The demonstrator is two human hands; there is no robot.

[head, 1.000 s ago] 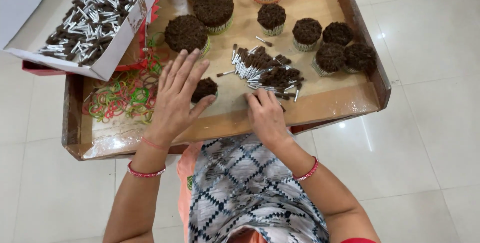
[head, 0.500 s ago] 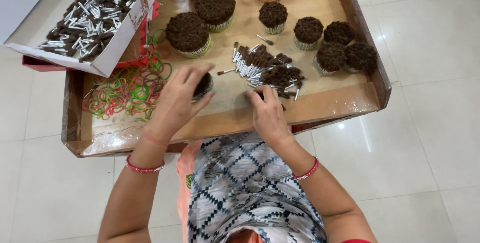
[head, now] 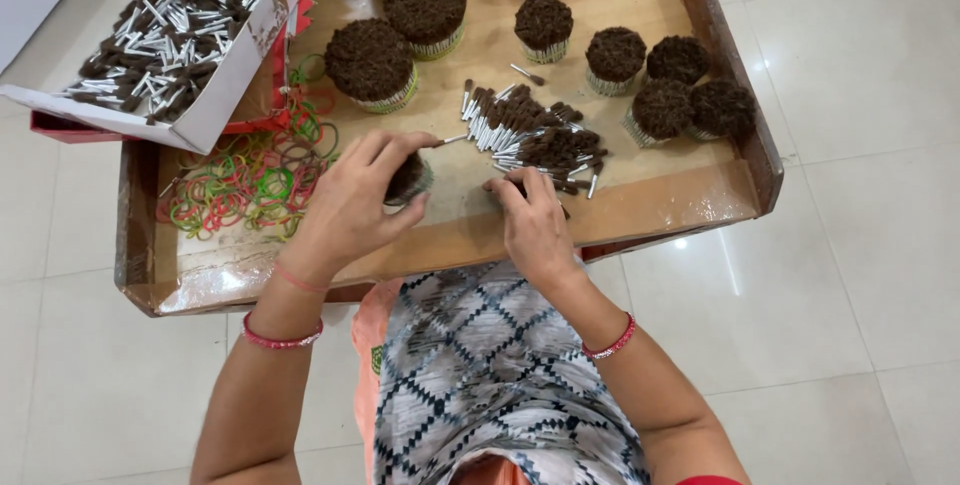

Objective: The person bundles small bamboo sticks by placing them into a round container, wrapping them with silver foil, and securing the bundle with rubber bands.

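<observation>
Left hand [head: 355, 205] curled around a small round bundle [head: 408, 180] of brown-tipped sticks, fingers wrapped over it, held just above the wooden tray [head: 650, 210] near its front edge. Right hand [head: 530, 220] palm down, fingers bent, tips touching the near end of the loose pile of sticks [head: 525, 130] at tray centre; whether it pinches any, cannot tell. Coloured rubber bands [head: 250, 180] heaped left of the left hand. Finished bundles [head: 425, 0] stand far side and right. White box of sticks [head: 165, 30] far left.
</observation>
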